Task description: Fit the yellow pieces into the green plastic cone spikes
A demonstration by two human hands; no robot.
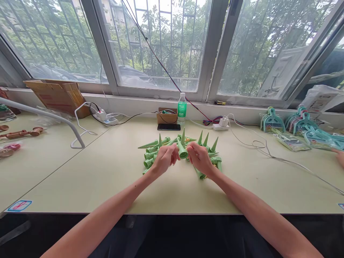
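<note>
A green hollow plastic spike [183,153] is between my two hands, its open round end facing me. My left hand [167,157] is closed, fingers curled against the spike's left side. On the other side, my right hand [200,157] is pinched close to the spike's rim; what its fingertips hold is hidden. Around and behind both hands lies a pile of similar green spikes [148,163], some lying flat and some standing point up [214,144]. Small yellow-orange bits show among them.
Behind the pile are a phone [168,127], a small cardboard box [167,117] and a water bottle [182,107]. White cables [271,157] cross the table at right, near teal plastic sets [272,122]. Another person's hand [340,157] shows at the right edge. Wooden pieces [21,133] lie left.
</note>
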